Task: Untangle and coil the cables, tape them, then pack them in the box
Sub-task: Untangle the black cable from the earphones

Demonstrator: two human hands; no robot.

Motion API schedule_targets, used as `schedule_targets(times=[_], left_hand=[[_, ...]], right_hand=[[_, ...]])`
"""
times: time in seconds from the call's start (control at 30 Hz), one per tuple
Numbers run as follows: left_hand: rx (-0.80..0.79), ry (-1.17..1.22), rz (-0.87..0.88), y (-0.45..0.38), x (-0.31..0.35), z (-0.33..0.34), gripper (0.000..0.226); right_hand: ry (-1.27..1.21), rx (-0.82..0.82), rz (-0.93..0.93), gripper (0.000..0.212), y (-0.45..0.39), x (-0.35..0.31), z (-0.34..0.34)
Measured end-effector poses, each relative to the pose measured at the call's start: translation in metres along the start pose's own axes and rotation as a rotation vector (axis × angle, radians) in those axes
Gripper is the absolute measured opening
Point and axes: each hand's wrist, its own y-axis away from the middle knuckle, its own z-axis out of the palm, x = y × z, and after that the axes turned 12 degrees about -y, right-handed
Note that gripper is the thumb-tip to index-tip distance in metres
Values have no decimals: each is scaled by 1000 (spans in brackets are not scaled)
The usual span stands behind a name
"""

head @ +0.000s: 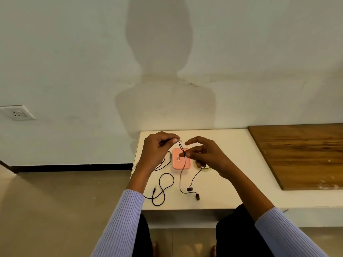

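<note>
Currently: untangling the earphone cable (182,175) above the pink box (181,158).
Left hand (157,147) pinches the upper strand; right hand (202,154) pinches lower. Separate slowly, avoiding knots.

pale lilac pinstriped shirt sleeves (120,219), cuffs pushed up forearms; dark trousers (239,234)

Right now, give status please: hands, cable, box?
Left hand and right hand both pinching earphone cable. Cable uncoiled, untaped. Pink box closed. Nothing blocking.
</note>
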Motion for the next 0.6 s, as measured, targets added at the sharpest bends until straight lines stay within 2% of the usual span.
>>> schedule_targets(times=[0.13,0.2,0.27,0.47,0.6], left_hand=[[-21,0,-19,1,-3,-2,13],[-39,-7,-22,3,-1,1,14],[-36,-25,-13,5,1,5,14],[29,-55,-4,2,2,3,14],[74,-59,5,4,2,2,13]], right_hand=[[-31,39,-47,11,1,1,-10],[57,53,-91,3,-1,0,-9],[146,46,-121,10,-2,0,-5],[116,41,-144,21,0,5,0],[220,45,-166,16,-3,13,-1]])
